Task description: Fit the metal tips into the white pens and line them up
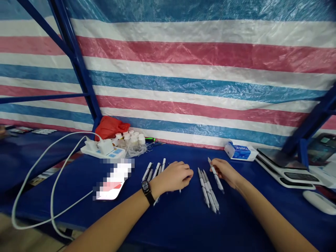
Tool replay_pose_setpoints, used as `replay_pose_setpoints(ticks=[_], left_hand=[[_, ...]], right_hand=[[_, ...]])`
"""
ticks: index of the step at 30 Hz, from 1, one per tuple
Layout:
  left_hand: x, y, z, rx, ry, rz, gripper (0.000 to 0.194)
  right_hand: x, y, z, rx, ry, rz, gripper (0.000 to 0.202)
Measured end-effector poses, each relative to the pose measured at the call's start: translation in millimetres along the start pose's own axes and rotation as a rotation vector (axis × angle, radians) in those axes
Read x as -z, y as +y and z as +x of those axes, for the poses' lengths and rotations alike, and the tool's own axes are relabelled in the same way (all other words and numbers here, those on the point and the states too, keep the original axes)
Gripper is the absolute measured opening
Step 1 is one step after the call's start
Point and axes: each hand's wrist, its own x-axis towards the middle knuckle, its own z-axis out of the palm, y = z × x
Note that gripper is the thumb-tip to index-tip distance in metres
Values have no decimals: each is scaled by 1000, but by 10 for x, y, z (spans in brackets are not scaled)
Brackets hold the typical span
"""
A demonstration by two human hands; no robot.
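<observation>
My right hand pinches a white pen near its upper end, with the pen slanting down toward me. Just left of it, several similar white pens with grey ends lie side by side on the blue table. My left hand, a black watch on its wrist, is closed with the fingers curled downward. What it may hold is hidden; a small white end shows below it. More white capped pens lie beside and partly under that hand and wrist.
A phone with a white cable, a power strip, white-capped bottles and a red bag are at left. Rightward stand a tissue pack, a scale and a white mouse-like object. Striped sheeting hangs behind.
</observation>
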Motion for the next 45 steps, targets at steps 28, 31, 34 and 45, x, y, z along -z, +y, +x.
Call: replay_pose_setpoints(ticks=[28, 31, 34, 45], left_hand=[[-54, 186, 32, 361, 217, -219, 29], [-76, 180, 33, 331, 272, -462, 35], [-100, 187, 37, 298, 339, -736, 44], [-99, 159, 47, 306, 362, -649, 39]], right_hand=[[-602, -105, -257, 398, 141, 668, 49], [-599, -142, -290, 422, 103, 662, 47], [-581, -191, -346, 479, 10, 651, 44], [-547, -148, -286, 430, 73, 605, 39]])
